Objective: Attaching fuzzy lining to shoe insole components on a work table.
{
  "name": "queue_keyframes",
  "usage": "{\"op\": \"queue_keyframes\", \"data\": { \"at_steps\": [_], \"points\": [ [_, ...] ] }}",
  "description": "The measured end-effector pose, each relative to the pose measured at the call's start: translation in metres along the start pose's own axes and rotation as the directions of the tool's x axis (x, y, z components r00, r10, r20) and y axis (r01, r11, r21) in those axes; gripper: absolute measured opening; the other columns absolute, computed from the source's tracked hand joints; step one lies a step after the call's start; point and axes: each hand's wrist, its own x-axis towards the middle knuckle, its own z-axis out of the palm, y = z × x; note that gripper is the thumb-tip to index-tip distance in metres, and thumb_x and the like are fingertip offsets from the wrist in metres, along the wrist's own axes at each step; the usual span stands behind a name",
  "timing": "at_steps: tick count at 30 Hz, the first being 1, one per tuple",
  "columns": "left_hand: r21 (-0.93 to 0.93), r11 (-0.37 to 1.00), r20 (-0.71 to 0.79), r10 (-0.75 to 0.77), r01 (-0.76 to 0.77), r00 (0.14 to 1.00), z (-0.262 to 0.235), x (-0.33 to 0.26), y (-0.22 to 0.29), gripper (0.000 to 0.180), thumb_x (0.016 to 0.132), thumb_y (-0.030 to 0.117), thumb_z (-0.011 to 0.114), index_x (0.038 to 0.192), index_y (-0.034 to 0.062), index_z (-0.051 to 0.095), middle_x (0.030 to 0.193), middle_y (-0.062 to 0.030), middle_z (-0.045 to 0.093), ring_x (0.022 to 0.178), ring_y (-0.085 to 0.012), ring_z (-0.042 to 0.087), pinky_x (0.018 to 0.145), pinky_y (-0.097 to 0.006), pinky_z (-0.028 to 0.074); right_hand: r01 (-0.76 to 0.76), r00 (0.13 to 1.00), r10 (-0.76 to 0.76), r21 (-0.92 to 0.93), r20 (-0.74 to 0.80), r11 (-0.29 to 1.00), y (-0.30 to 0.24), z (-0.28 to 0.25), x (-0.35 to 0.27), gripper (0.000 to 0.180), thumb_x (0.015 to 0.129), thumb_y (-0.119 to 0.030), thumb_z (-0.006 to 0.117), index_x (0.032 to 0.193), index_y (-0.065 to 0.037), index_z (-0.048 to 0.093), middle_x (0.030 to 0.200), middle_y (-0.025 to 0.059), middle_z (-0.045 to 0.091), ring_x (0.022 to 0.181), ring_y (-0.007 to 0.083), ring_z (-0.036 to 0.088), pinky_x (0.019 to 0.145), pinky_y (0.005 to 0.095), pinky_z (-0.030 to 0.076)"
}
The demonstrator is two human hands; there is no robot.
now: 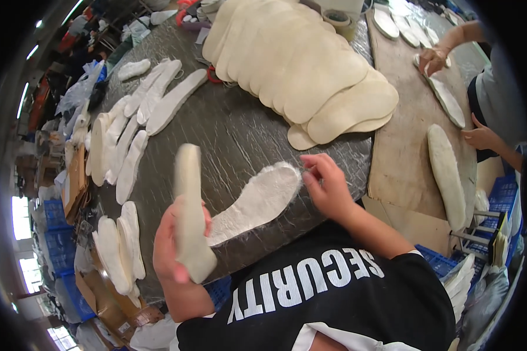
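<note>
My left hand (168, 240) is closed around a cream shoe insole (190, 205), which it holds upright above the near side of the table; the insole is blurred. Flat on the table between my hands lies a white insole (256, 202) with a fuzzy edge. My right hand (329, 186) is beside that insole's wide end, fingers half bent and apart, holding nothing that I can see. Whether a fingertip touches the fuzzy edge, I cannot tell. Beyond both hands, a large overlapping pile of cream insoles (298, 64) covers the far part of the table.
Several white insoles (132, 155) are spread along the left of the dark, film-covered table (228, 137), with more (117, 251) at its near left edge. At right, a co-worker's hands (433, 59) handle an insole over a wooden board (398, 158). Blue crates (61, 248) stand at left.
</note>
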Motion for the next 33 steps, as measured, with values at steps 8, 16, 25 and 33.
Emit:
{"op": "queue_keyframes", "data": {
  "at_steps": [8, 16, 25, 33],
  "points": [
    [0.939, 0.304, -0.115, -0.172, 0.163, 0.978, 0.014, 0.009, -0.024, 0.083, 0.044, 0.031, 0.094, 0.112, 0.0052, 0.054, 0.123, -0.0154, 0.046, 0.116, -0.0331, 0.047, 0.097, -0.042, 0.042, -0.794, 0.584, 0.667, 0.156, 0.462, 0.588, 0.010, -0.004, 0.001, 0.035, 0.098, -0.007, 0.043, 0.131, 0.002, 0.049, 0.091, 0.0073, 0.059, 0.057, 0.0121, 0.061, 0.051, 0.0256, 0.050],
    [0.983, 0.164, -0.050, -0.159, 0.076, 0.986, 0.020, 0.023, -0.052, 0.080, 0.046, 0.029, 0.092, 0.113, 0.0048, 0.054, 0.123, -0.0160, 0.044, 0.113, -0.0360, 0.044, 0.094, -0.045, 0.043, -0.870, 0.455, 0.674, 0.128, 0.582, 0.476, 0.014, -0.008, 0.009, 0.034, 0.099, -0.008, 0.040, 0.129, 0.000, 0.053, 0.089, 0.0071, 0.058, 0.056, 0.0132, 0.061, 0.051, 0.0264, 0.051],
    [0.972, 0.212, -0.067, -0.167, 0.102, 0.984, 0.019, 0.025, -0.068, 0.080, 0.049, 0.034, 0.091, 0.113, 0.0042, 0.055, 0.126, -0.0164, 0.041, 0.113, -0.0352, 0.045, 0.095, -0.045, 0.044, -0.863, 0.453, 0.660, 0.109, 0.599, 0.493, 0.013, -0.008, 0.012, 0.034, 0.098, -0.009, 0.042, 0.130, -0.001, 0.053, 0.087, 0.0067, 0.059, 0.056, 0.0132, 0.061, 0.050, 0.0258, 0.049],
    [0.973, 0.211, -0.051, -0.175, 0.088, 0.983, 0.017, 0.027, -0.071, 0.081, 0.050, 0.036, 0.091, 0.113, 0.0027, 0.054, 0.128, -0.0168, 0.040, 0.115, -0.0346, 0.045, 0.095, -0.044, 0.045, -0.869, 0.452, 0.663, 0.127, 0.596, 0.479, 0.012, -0.008, 0.011, 0.034, 0.098, -0.010, 0.042, 0.129, 0.000, 0.054, 0.087, 0.0072, 0.059, 0.055, 0.0130, 0.061, 0.049, 0.0254, 0.048]
  ]
}}
